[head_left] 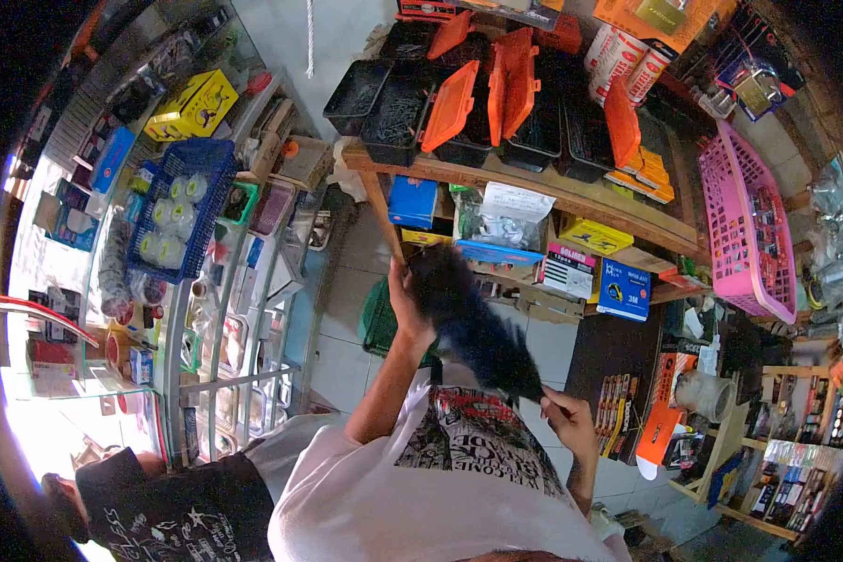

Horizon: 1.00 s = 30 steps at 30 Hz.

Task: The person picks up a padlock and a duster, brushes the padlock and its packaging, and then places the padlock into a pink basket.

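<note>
A dark, fluffy feather duster (482, 328) slants across the middle of the view in front of my chest, its feathers slightly blurred. My right hand (571, 423) is closed around its narrow lower end. At the wide upper end, my left hand (412, 309) is pressed to the feathers, its fingers curled and partly hidden behind them. Just beyond that hand, a wooden shelf post (379, 211) runs upward. Below the duster, the printed front of my white T-shirt (365, 487) shows.
A wooden shelf (534, 183) ahead carries black bins (393, 122) with orange lids and several boxes. A pink basket (721, 225) is at the right. Glass shelves at the left hold a blue basket (192, 225). A person in a black shirt (178, 510) is close by, lower left.
</note>
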Each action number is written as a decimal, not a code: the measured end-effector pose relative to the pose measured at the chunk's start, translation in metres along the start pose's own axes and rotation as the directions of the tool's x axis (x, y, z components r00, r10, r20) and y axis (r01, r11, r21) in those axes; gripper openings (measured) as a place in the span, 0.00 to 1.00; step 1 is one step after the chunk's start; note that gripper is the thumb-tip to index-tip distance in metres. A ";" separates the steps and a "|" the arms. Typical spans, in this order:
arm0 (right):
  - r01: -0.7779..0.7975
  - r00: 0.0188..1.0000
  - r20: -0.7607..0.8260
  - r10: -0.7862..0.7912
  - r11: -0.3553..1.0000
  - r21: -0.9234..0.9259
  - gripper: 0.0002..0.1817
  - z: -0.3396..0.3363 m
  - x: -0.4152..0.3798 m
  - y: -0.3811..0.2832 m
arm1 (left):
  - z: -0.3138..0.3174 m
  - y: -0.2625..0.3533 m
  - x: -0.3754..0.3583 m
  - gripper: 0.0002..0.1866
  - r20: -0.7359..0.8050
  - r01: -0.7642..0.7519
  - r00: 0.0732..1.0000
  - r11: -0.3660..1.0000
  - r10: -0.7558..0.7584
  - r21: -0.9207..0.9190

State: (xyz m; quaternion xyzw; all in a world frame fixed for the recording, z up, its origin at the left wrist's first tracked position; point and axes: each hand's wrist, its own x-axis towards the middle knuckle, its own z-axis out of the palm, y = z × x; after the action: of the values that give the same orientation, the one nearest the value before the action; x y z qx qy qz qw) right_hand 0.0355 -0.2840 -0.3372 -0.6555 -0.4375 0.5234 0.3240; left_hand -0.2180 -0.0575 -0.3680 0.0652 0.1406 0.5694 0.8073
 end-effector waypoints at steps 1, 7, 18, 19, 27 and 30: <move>0.008 0.999 -0.037 -0.007 1.000 0.007 0.15 0.002 0.000 0.002 | -0.001 0.000 -0.001 0.40 -0.094 -0.008 0.995 0.998 0.013 0.054; -0.015 0.999 0.030 0.016 0.999 -0.035 0.16 0.004 0.001 0.001 | -0.005 0.004 -0.004 0.39 -0.002 0.031 1.000 0.999 -0.031 0.023; 0.005 0.999 0.032 -0.013 0.976 0.220 0.15 0.023 0.029 0.018 | 0.037 -0.040 -0.026 0.34 -0.085 0.058 0.995 0.990 -0.047 0.130; 0.020 0.999 0.025 -0.027 0.969 0.245 0.15 0.022 0.030 0.021 | 0.039 -0.035 -0.019 0.34 -0.078 0.122 0.989 0.992 -0.125 -0.032; 0.004 0.994 0.106 -0.024 0.983 0.183 0.14 0.025 0.022 0.044 | 0.027 -0.004 -0.005 0.34 0.209 0.006 0.978 0.999 -0.016 0.047; 0.045 0.995 0.079 -0.058 0.986 0.158 0.15 0.030 0.032 0.035 | 0.023 -0.038 -0.031 0.34 0.212 0.192 0.957 0.980 -0.198 0.048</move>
State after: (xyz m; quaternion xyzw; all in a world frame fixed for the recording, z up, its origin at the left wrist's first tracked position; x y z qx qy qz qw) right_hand 0.0166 -0.2697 -0.3888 -0.5940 -0.4252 0.5745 0.3693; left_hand -0.1860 -0.0984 -0.3516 0.1231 0.0656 0.4747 0.8690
